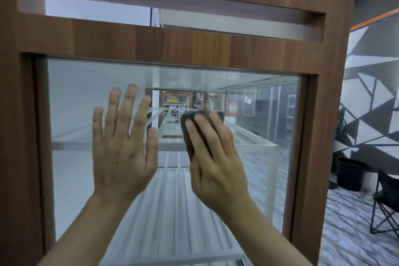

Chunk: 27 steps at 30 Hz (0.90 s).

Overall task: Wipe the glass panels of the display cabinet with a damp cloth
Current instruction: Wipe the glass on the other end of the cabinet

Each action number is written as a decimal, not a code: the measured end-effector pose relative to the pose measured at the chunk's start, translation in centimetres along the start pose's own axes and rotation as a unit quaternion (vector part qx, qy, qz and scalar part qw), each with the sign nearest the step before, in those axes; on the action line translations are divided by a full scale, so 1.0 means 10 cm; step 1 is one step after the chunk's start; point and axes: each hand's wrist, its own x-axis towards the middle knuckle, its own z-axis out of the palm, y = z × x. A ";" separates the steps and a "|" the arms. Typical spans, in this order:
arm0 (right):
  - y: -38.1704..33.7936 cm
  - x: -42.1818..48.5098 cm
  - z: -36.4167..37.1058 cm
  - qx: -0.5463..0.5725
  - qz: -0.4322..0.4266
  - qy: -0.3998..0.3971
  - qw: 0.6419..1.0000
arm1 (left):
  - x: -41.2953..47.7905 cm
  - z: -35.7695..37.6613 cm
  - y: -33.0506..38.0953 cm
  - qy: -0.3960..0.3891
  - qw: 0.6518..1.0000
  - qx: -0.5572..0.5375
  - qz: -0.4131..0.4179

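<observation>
Head cam: right hand pins the soft cloth flat-fingered against the middle of the glass, left hand splayed on the glass too; I'd press gently.

The left hand and right hand are showing bare, with both forearms running uncovered to the lower edge of view. Short, rounded nails are capping the fingers. A small dark spot is marking the left hand's back.
</observation>
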 end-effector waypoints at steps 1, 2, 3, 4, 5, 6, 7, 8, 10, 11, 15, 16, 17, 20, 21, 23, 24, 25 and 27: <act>0.08 -0.11 -0.06 -0.005 -0.013 -0.016 1.000 | 0.00 0.00 0.00 -0.002 1.000 -0.003 0.001; 0.17 -0.13 -0.12 -0.008 0.003 -0.008 1.000 | 0.00 0.01 0.01 -0.005 1.000 -0.004 0.000; 0.25 -0.08 -0.16 -0.010 0.040 0.016 0.999 | -0.01 0.01 0.02 -0.008 1.000 -0.003 -0.002; 0.31 0.06 -0.19 -0.012 0.086 0.048 0.995 | -0.01 0.01 0.03 -0.013 1.000 0.001 -0.005; 0.32 0.24 -0.17 -0.015 0.129 0.082 0.988 | -0.01 0.01 0.04 -0.016 1.000 0.004 -0.007; 0.27 0.43 -0.13 -0.016 0.162 0.106 0.981 | 0.00 0.01 0.04 -0.018 1.000 0.003 -0.007; 0.15 0.58 -0.08 -0.009 0.173 0.112 0.979 | 0.00 0.01 0.03 -0.017 1.000 -0.001 -0.006; 0.03 0.63 -0.02 0.000 0.154 0.100 0.983 | 0.01 0.00 0.02 -0.016 1.000 -0.005 -0.004; -0.11 0.43 0.06 0.006 0.054 0.041 0.998 | 0.01 0.00 -0.01 -0.009 1.000 -0.010 0.000; -0.11 0.24 0.05 -0.002 0.008 0.010 1.000 | 0.00 -0.01 -0.02 -0.006 1.000 -0.011 0.001; 0.18 0.03 -0.13 -0.020 0.067 0.031 0.997 | -0.01 0.00 0.01 -0.009 1.000 -0.004 -0.003; 0.21 0.18 -0.12 -0.019 0.111 0.066 0.991 | -0.01 0.01 0.02 -0.012 1.000 0.002 -0.004; 0.19 0.35 -0.09 -0.020 0.148 0.098 0.984 | -0.01 0.01 0.02 -0.014 1.000 0.005 -0.003; -0.05 0.62 0.04 0.001 0.139 0.097 0.986 | -0.01 0.00 0.01 -0.014 1.000 0.002 -0.001; -0.11 0.51 0.07 0.006 0.089 0.063 0.994 | -0.01 0.00 0.00 -0.013 1.000 0.000 0.000; -0.11 0.09 0.05 -0.009 -0.005 -0.009 1.000 | -0.01 0.00 -0.01 -0.012 1.000 -0.002 0.002; -0.03 -0.09 -0.02 -0.018 -0.023 -0.028 0.999 | -0.01 0.00 -0.01 -0.013 1.000 -0.004 0.002; 0.07 -0.17 -0.09 -0.021 -0.015 -0.027 0.999 | -0.01 0.01 0.00 -0.014 1.000 -0.003 0.001; 0.24 -0.04 -0.15 -0.024 0.048 0.024 0.998 | -0.02 0.01 0.02 -0.014 1.000 0.003 -0.003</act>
